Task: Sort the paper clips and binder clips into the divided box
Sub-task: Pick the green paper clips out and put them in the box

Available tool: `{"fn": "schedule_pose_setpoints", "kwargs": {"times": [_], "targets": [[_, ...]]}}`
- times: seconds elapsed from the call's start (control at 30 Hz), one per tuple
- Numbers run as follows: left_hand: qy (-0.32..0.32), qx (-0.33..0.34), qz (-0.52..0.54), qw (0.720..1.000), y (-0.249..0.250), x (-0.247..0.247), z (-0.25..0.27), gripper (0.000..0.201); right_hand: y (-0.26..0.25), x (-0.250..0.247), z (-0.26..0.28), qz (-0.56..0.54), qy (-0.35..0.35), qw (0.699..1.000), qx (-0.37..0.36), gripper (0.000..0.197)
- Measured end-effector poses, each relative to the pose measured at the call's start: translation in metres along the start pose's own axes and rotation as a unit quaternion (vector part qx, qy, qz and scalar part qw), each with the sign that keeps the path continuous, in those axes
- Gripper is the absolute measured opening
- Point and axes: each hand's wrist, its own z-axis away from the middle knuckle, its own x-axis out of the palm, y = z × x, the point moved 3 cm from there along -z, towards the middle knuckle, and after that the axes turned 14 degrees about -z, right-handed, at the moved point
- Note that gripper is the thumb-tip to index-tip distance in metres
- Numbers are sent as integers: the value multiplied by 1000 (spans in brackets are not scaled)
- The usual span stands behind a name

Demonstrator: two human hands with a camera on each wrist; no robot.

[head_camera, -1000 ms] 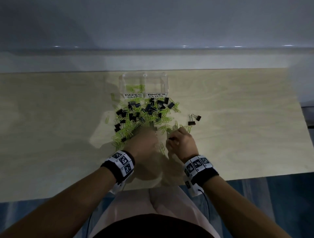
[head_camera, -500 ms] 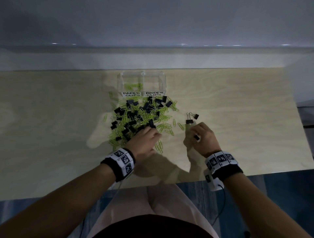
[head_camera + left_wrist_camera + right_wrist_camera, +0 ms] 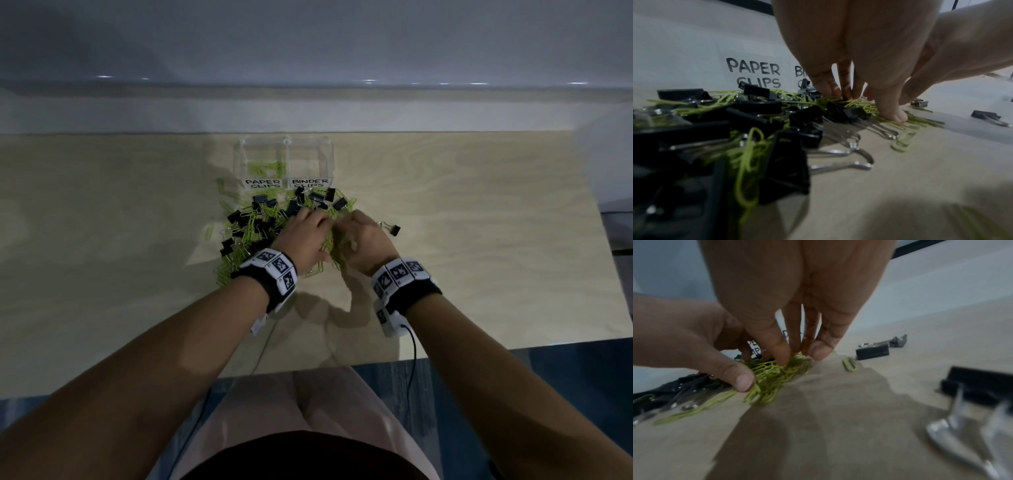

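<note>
The pile of green paper clips (image 3: 246,236) and black binder clips (image 3: 262,200) lies on the table (image 3: 102,240), directly in front of the divided box (image 3: 284,164). The pile partly covers the box labels. The left hand (image 3: 305,236) presses its fingertips into the pile; a grasp cannot be confirmed. The right hand (image 3: 364,240) pinches a bunch of paper clips. One binder clip (image 3: 392,228) lies apart at right, partly hidden.

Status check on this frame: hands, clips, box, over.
Right hand fingers gathering green paper clips; left hand in the pile beside it. Divided box: few paper clips in, binder side looks bare. Black binder clips tangled through the pile.
</note>
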Motion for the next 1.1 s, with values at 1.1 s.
{"fn": "schedule_pose_setpoints", "kwargs": {"times": [1.1], "targets": [[102, -127, 419, 893, -51, -26, 26, 10, 8, -36, -26, -307, 86, 933, 166, 27]]}}
